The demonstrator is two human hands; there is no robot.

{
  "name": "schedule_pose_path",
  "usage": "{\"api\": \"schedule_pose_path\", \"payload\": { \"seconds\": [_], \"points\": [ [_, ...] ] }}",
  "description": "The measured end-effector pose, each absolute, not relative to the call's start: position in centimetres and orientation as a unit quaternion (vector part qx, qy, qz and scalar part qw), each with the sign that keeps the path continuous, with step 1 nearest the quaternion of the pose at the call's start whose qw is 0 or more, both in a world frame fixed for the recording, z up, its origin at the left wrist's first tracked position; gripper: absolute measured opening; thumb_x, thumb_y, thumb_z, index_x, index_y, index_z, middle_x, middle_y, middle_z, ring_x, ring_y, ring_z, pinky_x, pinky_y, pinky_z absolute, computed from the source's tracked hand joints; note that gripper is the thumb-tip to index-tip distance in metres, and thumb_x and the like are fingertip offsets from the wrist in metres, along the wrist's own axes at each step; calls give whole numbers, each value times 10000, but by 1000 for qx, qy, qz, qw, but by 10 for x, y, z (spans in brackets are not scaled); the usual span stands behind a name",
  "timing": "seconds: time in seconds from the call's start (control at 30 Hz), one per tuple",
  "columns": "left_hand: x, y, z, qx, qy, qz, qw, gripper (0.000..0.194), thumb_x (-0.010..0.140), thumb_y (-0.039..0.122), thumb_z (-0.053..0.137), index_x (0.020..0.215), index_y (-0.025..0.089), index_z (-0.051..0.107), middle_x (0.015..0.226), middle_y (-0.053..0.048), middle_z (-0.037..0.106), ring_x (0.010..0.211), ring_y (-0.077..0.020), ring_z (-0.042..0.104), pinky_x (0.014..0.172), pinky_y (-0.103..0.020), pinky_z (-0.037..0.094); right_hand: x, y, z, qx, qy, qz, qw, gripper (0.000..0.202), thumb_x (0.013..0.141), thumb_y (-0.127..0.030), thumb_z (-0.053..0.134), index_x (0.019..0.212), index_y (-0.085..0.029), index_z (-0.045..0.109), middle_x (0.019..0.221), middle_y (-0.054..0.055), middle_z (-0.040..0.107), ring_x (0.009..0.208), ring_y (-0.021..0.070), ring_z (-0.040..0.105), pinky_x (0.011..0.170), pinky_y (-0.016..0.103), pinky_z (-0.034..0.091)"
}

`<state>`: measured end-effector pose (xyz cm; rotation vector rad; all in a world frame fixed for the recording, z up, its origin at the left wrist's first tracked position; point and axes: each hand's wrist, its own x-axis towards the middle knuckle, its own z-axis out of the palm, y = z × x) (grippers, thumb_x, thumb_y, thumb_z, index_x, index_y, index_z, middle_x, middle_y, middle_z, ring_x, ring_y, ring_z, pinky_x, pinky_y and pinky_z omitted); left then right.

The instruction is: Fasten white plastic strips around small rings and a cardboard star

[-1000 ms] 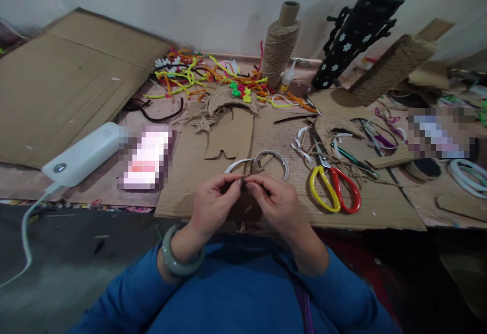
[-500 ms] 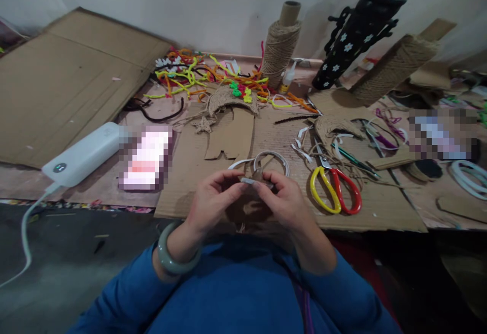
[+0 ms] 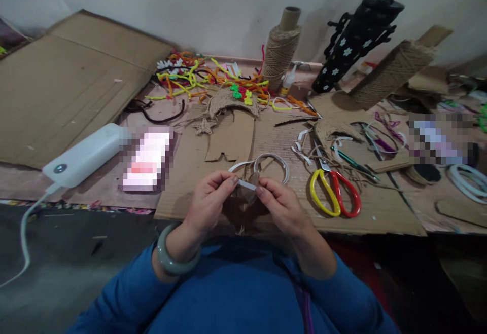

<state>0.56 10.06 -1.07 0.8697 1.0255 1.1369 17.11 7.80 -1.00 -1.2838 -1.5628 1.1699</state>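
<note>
My left hand (image 3: pixel 213 199) and my right hand (image 3: pixel 283 205) are close together above the cardboard's front edge. Between them a narrow white tape strip (image 3: pixel 246 185) is stretched, each end pinched by thumb and fingers. Some dull brownish material shows just behind the strip by my right fingertips; its kind is unclear. Just beyond the fingers lies a roll of white tape (image 3: pixel 286 164) with a loose tail. Scissors (image 3: pixel 321 199) with one yellow and one red handle rest to the right of my right hand. A twine-wrapped crescent (image 3: pixel 228 102) with small green, red and yellow flowers lies farther back.
A phone (image 3: pixel 146 164) and a white power bank (image 3: pixel 85 151) lie at left, near a large cardboard sheet (image 3: pixel 87 75). Coloured pipe cleaners (image 3: pixel 198 78), a twine spool (image 3: pixel 281 50), a glue bottle (image 3: pixel 288 80) and a black flowered holder (image 3: pixel 342 50) stand or lie at the back.
My hands have drawn slightly apart, and more of the white strip shows between the fingertips. Objects on the table lie as before; the view has shifted slightly.
</note>
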Motion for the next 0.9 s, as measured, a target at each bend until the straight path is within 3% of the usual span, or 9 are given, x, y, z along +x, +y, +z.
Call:
{"api": "schedule_pose_path", "payload": {
  "seconds": [0.1, 0.23, 0.37, 0.53, 0.77, 0.9],
  "points": [
    [6, 102, -9, 367, 446, 510, 638, 249, 671, 412, 755, 676, 168, 704, 582, 17, 601, 543, -81, 508, 525, -187, 419, 172, 78, -11, -504, -595, 487, 394, 272, 907, -430, 481, 814, -194, 580, 646, -25, 507, 589, 110, 495, 523, 219, 431],
    [7, 101, -8, 361, 440, 517, 639, 298, 670, 456, 749, 795, 184, 745, 672, -14, 677, 639, -114, 594, 607, -208, 475, 167, 79, -9, -496, -533, 523, 443, 257, 883, -423, 509, 781, -199, 581, 631, -26, 546, 567, 108, 525, 520, 214, 457],
    [6, 99, -10, 393, 430, 478, 658, 251, 632, 362, 794, 801, 186, 735, 736, -21, 708, 653, -122, 619, 630, -224, 505, 159, 79, -8, -491, -481, 545, 480, 254, 862, -442, 534, 816, -199, 592, 642, -16, 607, 555, 115, 561, 514, 223, 481],
    [5, 98, -10, 382, 447, 476, 654, 174, 654, 316, 757, 733, 170, 704, 656, -3, 676, 572, -100, 584, 567, -206, 486, 159, 78, -6, -484, -524, 541, 444, 183, 823, -372, 575, 831, -191, 602, 713, 1, 635, 629, 123, 602, 581, 241, 514],
    [6, 99, -6, 443, 462, 429, 638, 101, 688, 254, 686, 717, 158, 683, 594, 19, 609, 513, -71, 510, 490, -172, 408, 173, 78, 0, -552, -531, 421, 486, 265, 805, -340, 598, 1039, -218, 598, 903, 41, 655, 680, 142, 617, 602, 277, 526],
    [6, 99, 3, 513, 478, 367, 612, 124, 661, 240, 645, 737, 147, 680, 590, 16, 600, 523, -85, 507, 497, -192, 406, 173, 83, 14, -539, -627, 360, 433, 199, 792, -284, 596, 965, -194, 631, 881, 49, 666, 774, 169, 617, 699, 308, 505]
  ]
}}
